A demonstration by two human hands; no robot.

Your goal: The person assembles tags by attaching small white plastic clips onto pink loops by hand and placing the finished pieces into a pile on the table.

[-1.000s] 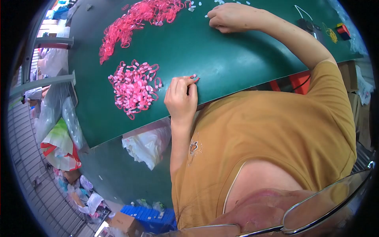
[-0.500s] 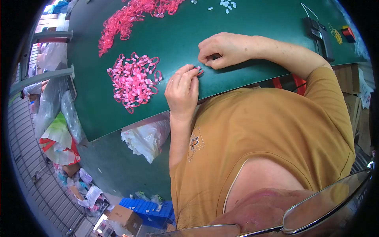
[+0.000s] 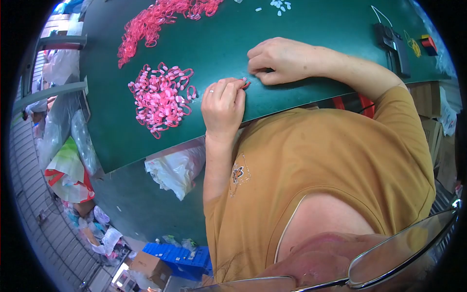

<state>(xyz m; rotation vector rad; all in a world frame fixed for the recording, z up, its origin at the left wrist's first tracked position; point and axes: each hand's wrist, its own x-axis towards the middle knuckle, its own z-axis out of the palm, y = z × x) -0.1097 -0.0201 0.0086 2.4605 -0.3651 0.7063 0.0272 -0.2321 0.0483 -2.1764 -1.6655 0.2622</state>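
Note:
My left hand (image 3: 224, 104) is closed in a pinch on a small red band (image 3: 246, 85) that pokes out past the fingertips. Just to its right, my right hand (image 3: 282, 62) rests low over the green table (image 3: 209, 48), fingers curled together; whatever is between them is hidden. Left of my left hand lies a pile of pink bands with pale pink pieces on them (image 3: 163, 100). A longer heap of plain pink bands (image 3: 163, 19) spreads behind it. Several small white pieces (image 3: 280, 6) lie at the back edge of the view.
A black device (image 3: 394, 46) with a cable, a yellow string bundle (image 3: 413, 45) and a red and black object (image 3: 428, 45) are at the right. A white plastic bag (image 3: 177, 170) hangs below the table's front edge. Blue crates (image 3: 182, 258) and a cardboard box (image 3: 151, 267) stand lower down.
My right hand has come from the white pieces at the back to beside my left hand. My left hand keeps its pinch on the red band. The view has shifted slightly.

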